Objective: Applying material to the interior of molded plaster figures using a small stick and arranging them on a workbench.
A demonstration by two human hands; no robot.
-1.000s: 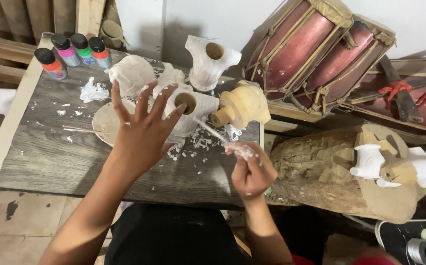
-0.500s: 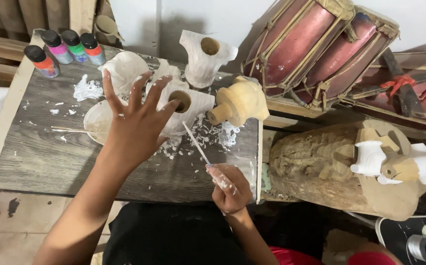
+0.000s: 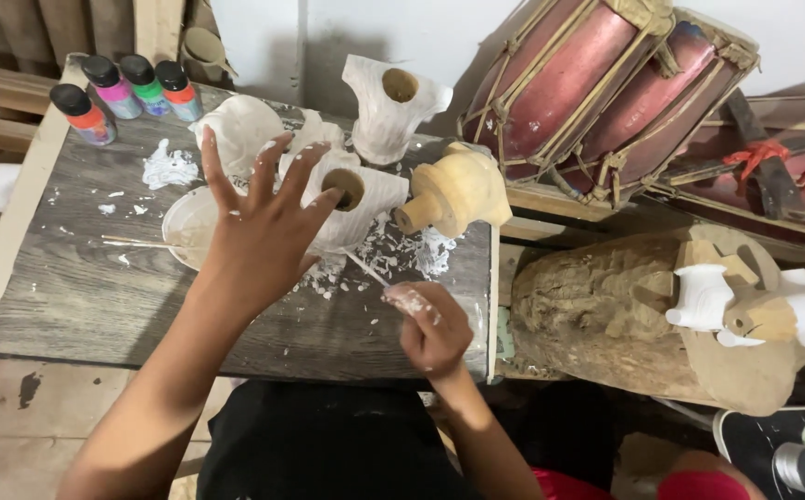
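The right hand (image 3: pixel 432 331) is closed in a pinch around the lower end of a thin paintbrush (image 3: pixel 365 269), its fingertips crusted with white paint. The brush is a slim pale stick that slants up and left, its far end touching a white-painted carved piece (image 3: pixel 352 199) with a round dark hole in its top. The left hand (image 3: pixel 259 230) is open, all five fingers spread wide and flecked with white, held flat above that piece and above a shallow pale bowl (image 3: pixel 185 222); it grips nothing.

Both hands are over a small table (image 3: pixel 97 296) of rough grey wood grain, smeared and dotted with dried white paint. Just right of the painted piece lies an unpainted carved figure (image 3: pixel 458 190), smooth, rounded and yellowish. Behind it stands another white piece (image 3: pixel 393 106), flared with a hole on top. At the far left corner stand four small paint bottles (image 3: pixel 129 93) with black caps. To the right of the table lie a rough log (image 3: pixel 606 301) and two red drums (image 3: pixel 606 93) laced with cord.
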